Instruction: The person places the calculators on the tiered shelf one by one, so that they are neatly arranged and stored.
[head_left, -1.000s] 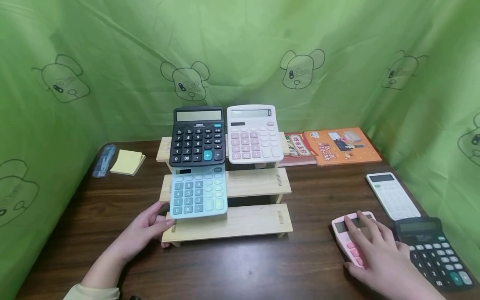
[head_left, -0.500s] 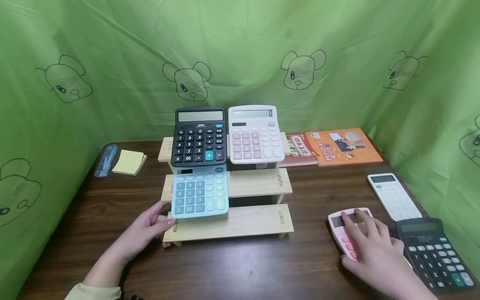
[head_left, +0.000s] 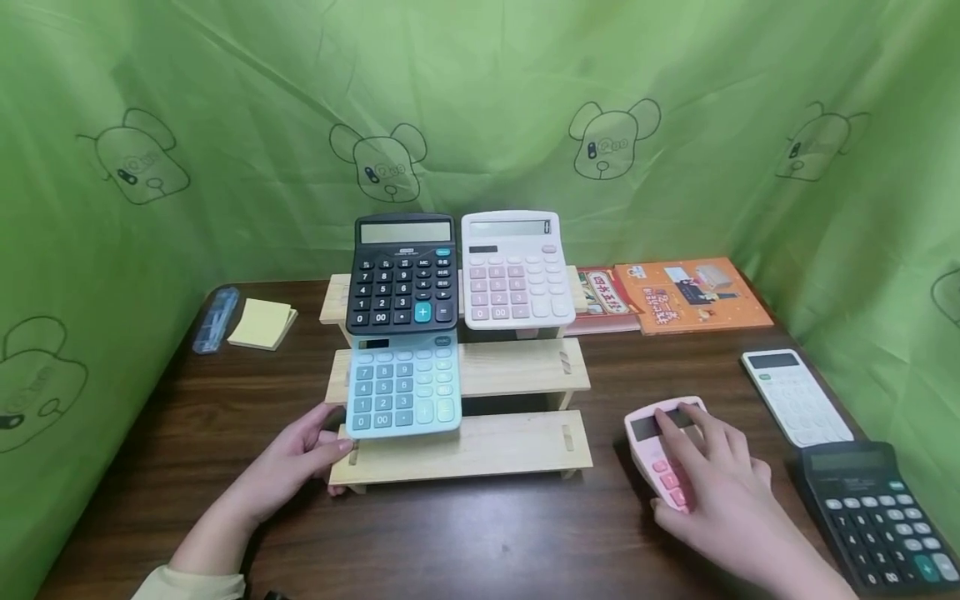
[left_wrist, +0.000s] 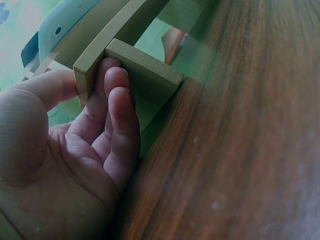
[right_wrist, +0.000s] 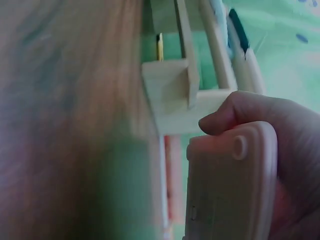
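Observation:
My left hand (head_left: 300,450) grips the left end of the lowest step of a three-step wooden stand (head_left: 502,446). In the left wrist view the thumb lies at the board's edge and the fingers curl beneath it. On the top step stand a black calculator (head_left: 405,279) and a white calculator with pale pink keys (head_left: 517,267). A light blue calculator (head_left: 403,392) leans on the middle step, its top behind the black one. My right hand (head_left: 723,487) holds a pink calculator (head_left: 656,454) above the table to the stand's right; its underside faces the right wrist view.
At the right edge lie a slim white calculator (head_left: 798,404) and a dark calculator with grey keys (head_left: 873,508). Orange and red books (head_left: 697,292) lie behind the stand's right side. Yellow sticky notes (head_left: 262,323) and a clear blue item (head_left: 216,321) lie left. Green curtain (head_left: 487,92) surrounds the table.
My right hand has lifted the pink calculator and carried it left, away from the dark calculator and toward the stand. The left hand keeps its grip on the stand.

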